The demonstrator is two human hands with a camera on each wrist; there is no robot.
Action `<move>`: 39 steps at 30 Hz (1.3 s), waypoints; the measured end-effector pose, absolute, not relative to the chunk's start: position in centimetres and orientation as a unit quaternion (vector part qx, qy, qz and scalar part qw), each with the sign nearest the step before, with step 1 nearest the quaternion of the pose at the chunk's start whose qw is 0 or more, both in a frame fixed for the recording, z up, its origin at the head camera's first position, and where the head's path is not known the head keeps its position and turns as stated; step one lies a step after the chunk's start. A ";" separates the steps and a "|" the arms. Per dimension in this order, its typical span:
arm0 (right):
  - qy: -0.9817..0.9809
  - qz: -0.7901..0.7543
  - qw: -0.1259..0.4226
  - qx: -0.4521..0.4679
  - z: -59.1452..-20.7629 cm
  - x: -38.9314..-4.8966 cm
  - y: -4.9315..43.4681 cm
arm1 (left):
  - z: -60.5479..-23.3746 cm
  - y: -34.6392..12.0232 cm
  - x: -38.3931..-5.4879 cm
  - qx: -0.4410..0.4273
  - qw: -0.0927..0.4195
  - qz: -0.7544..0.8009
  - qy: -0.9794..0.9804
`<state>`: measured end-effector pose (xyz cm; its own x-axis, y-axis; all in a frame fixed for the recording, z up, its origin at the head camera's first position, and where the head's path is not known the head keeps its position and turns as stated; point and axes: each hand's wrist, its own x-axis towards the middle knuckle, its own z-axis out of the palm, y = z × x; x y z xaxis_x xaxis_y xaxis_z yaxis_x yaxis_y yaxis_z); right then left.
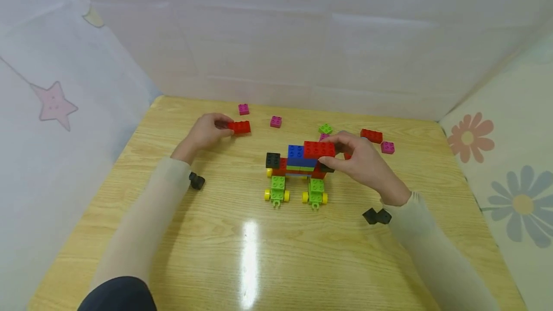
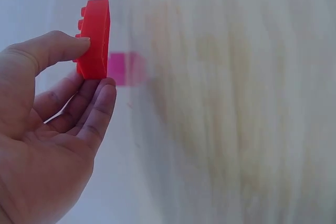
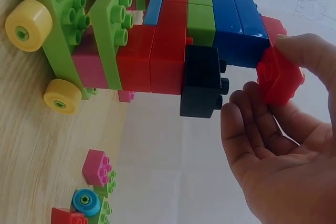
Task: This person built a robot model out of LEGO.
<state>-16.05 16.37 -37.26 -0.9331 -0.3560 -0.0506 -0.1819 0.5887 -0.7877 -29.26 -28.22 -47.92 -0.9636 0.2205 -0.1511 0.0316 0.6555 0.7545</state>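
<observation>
My left hand (image 1: 206,132) pinches a red brick (image 1: 240,127) between thumb and fingers, its studs facing the thumb side in the left wrist view. My right hand (image 1: 360,160) grips another red brick (image 1: 318,149) at the top of a wheeled brick model. In the right wrist view that red brick (image 3: 279,74) meets the end of the blue bricks (image 3: 239,27). Below them the model shows green and red layers, a black brick (image 3: 200,81) on the near side, and green wheel bases with yellow wheels (image 1: 305,197).
Pink bricks (image 1: 275,121) lie behind the model on the wooden table (image 1: 207,244). To the right are a red brick (image 1: 371,135) and a pink brick (image 1: 387,147); a green brick (image 1: 325,128) lies behind the model. A white sheet (image 1: 268,52) hangs at the back edge.
</observation>
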 end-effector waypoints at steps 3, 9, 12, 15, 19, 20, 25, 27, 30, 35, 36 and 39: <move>0.884 -0.430 0.104 -0.154 -37.3 -16.2 16.4 | -47.1 -27.3 -28.0 0.083 0.108 0.420 0.897; 0.881 -0.433 0.105 -0.161 -37.1 -16.4 16.5 | -45.0 -25.0 -25.3 0.112 0.107 0.435 0.887; 0.880 -0.433 0.109 -0.164 -37.0 -16.4 16.5 | -43.9 -24.1 -24.0 0.129 0.100 0.436 0.885; 0.881 -0.428 0.108 -0.170 -36.9 -16.3 16.5 | -42.8 -23.2 -22.9 0.145 0.086 0.439 0.882; 0.883 -0.419 0.106 -0.180 -36.6 -16.4 16.3 | -41.2 -22.1 -21.6 0.161 0.063 0.455 0.874; 0.884 -0.417 0.106 -0.182 -36.5 -16.4 16.2 | -40.8 -21.8 -21.2 0.166 0.058 0.460 0.870; 0.890 -0.405 0.103 -0.180 -35.8 -16.6 15.6 | -38.8 -20.5 -19.5 0.187 0.044 0.483 0.854; 0.893 -0.400 0.099 -0.181 -35.4 -16.6 15.2 | -38.3 -20.0 -19.0 0.196 0.039 0.486 0.851; 0.895 -0.393 0.093 -0.190 -34.8 -16.7 14.6 | -37.7 -19.3 -18.3 0.212 0.033 0.485 0.848; 0.897 -0.384 0.093 -0.200 -34.1 -17.0 13.6 | -37.1 -18.2 -17.9 0.239 0.029 0.475 0.847; 0.897 -0.383 0.094 -0.202 -34.0 -17.0 13.5 | -37.0 -18.0 -17.8 0.244 0.029 0.473 0.846; 0.897 -0.381 0.097 -0.205 -33.9 -17.2 13.1 | -36.8 -17.5 -17.9 0.258 0.032 0.469 0.844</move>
